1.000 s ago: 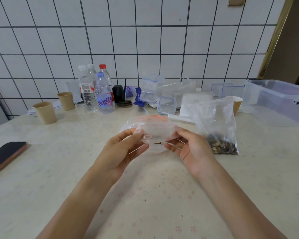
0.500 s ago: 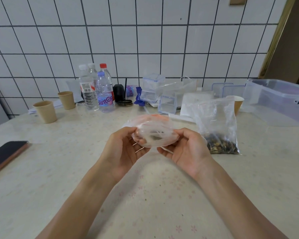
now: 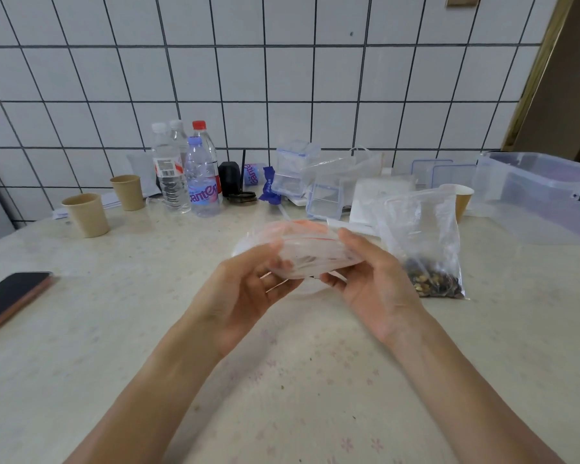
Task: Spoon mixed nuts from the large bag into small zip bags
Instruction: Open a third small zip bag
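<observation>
Beige speckled tabletop [image 3: 81, 329] — white-tiled wall [image 3: 282, 78]

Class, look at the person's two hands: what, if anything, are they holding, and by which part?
Both hold a small stack of clear zip bags: the left hand grips its left end, the right hand its right end, above the table.

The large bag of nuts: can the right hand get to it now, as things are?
Probably yes, but not at once. The large bag of nuts stands just right of the right hand with nothing between them, yet that hand and the left hand grip the small zip bags.
</observation>
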Demonstrator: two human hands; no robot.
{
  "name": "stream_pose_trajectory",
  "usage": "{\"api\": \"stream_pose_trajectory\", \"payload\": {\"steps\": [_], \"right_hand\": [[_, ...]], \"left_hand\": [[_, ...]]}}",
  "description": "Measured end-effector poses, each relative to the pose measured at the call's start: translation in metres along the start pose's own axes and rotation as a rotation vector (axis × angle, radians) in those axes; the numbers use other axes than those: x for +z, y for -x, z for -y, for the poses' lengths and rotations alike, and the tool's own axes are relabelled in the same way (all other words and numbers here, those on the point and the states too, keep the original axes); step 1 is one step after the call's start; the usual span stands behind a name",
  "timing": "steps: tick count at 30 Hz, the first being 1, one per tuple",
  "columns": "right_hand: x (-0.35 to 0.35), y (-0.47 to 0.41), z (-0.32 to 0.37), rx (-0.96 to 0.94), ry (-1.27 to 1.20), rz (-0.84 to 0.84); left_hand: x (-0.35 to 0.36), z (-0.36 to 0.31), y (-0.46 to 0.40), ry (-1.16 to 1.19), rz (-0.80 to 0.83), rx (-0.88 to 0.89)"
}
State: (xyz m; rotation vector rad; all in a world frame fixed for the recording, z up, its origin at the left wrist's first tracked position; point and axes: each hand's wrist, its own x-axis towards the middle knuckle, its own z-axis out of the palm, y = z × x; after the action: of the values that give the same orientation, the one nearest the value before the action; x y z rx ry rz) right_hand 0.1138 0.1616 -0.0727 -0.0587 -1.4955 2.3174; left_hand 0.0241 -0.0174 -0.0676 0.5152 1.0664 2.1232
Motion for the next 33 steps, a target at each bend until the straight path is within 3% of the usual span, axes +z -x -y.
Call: {"api": "stream_pose_trajectory", "payload": {"steps": [4,8,11,14,20,22,25,28,33], "right_hand": [[0.006,-0.001,-0.010,0.017,0.225,-0.171],[0.005,-0.005,-0.015,0.052,0.364,-0.308],[0.000,-0.006,-0.015,0.067,0.482,-0.399],[-0.003,-0.005,-0.014,0.014,0.605,-0.420],[-0.006,-0.001,-0.014,-0.103,0.782,-0.346],[-0.004,0.001,-0.012,-0.127,0.824,-0.291],[-0.001,0.005,-0.011,-0.189,0.943,-0.080],[0.000,0.006,-0.013,-0.202,1.102,0.112],[-0.005,0.004,-0.025,-0.098,1.400,0.181]], "left_hand": [[0.004,0.009,0.003,-0.414,-0.242,0.167],[0.005,0.012,0.002,-0.659,-0.461,0.301],[0.003,0.011,0.004,-0.797,-0.453,0.354],[0.003,0.011,0.006,-0.922,-0.338,0.416],[0.005,0.012,0.012,-1.045,-0.165,0.311],[0.005,0.015,0.011,-1.095,-0.184,0.193],[0.005,0.021,0.009,-1.056,-0.199,0.005],[0.000,0.022,0.008,-1.072,-0.211,-0.050],[-0.007,0.024,0.008,-1.259,-0.210,-0.091]]}}
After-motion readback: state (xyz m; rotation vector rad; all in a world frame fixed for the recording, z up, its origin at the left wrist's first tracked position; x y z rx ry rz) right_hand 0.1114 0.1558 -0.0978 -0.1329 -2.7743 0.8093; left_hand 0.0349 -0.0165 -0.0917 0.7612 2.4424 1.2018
